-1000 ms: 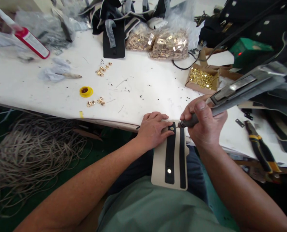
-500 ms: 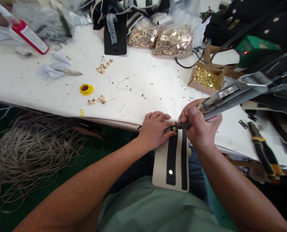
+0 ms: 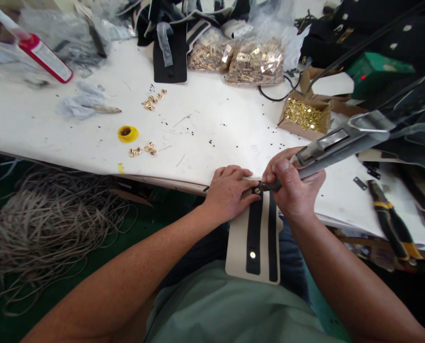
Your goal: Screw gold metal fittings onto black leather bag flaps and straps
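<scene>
My left hand [image 3: 230, 194] lies at the table's front edge, closed on the upper end of a beige panel [image 3: 236, 252] with black strips. Its thumb and forefinger sit either side of a small round metal fitting [image 3: 258, 191] on one black strip [image 3: 255, 224]. Lower on that strip is a shiny round stud [image 3: 253, 255]. My right hand [image 3: 296, 183] is wrapped round the front of a grey electric screwdriver [image 3: 337, 140], held slantwise. The screwdriver's tip is right beside the fitting; whether they touch I cannot tell. The panel hangs over the edge toward my lap.
A cardboard box of gold-coloured fittings [image 3: 303, 114] stands beyond the screwdriver, with pliers [image 3: 391, 219] at the right. On the white table [image 3: 205, 114] are a yellow ring-shaped piece [image 3: 128, 134], bags of metal parts [image 3: 255, 59] and a red bottle [image 3: 44, 57]. Tangled cord [image 3: 48, 228] lies below left.
The right hand and screwdriver have shifted very slightly left, and the tool's rear end sits a little lower. The left hand and panel stay almost the same.
</scene>
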`<state>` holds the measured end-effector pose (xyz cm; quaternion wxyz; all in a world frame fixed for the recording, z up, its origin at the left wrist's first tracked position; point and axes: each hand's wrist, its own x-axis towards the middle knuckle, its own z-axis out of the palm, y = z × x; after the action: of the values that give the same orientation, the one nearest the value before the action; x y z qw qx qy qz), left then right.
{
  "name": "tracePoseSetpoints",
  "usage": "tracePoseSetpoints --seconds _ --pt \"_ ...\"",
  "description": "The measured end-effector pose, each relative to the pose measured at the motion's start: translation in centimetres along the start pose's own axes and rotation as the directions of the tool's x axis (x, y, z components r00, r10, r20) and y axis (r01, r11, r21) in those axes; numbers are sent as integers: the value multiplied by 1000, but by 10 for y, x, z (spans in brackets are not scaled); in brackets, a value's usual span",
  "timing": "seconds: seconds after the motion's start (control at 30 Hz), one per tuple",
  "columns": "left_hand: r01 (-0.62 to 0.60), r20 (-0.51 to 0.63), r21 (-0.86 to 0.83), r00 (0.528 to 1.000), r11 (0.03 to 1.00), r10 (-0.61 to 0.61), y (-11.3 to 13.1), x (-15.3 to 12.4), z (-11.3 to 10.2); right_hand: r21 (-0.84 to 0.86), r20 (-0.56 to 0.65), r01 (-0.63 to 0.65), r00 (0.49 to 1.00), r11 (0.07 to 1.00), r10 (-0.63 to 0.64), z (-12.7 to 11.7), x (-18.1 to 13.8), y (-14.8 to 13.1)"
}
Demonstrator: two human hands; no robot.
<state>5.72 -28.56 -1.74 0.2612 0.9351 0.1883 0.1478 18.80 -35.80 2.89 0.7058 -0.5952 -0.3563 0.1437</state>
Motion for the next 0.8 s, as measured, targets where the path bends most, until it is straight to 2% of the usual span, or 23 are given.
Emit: tracePoseSetpoints --seconds 0.3,0.37,0.47,0.6,0.8 --pt "8 4 -10 1000 1000 -8 -1 0 2 -32 35 -5 999 999 6 -3 -2 2" --pt "11 8 -11 1000 1000 -11 0 1 0 5 65 -29 997 1000 28 -5 -3 3" --pt "26 9 -17 1000 1000 -26 2 0 -3 177 127 -123 987 977 101 -5 -4 3" --pt "30 10 -30 1000 999 -30 2 1 -6 399 183 -312 949 863 258 0 -1 -3" --pt "27 -4 -25 1000 999 -27 2 1 -8 490 224 -476 878 730 422 2 6 -15"
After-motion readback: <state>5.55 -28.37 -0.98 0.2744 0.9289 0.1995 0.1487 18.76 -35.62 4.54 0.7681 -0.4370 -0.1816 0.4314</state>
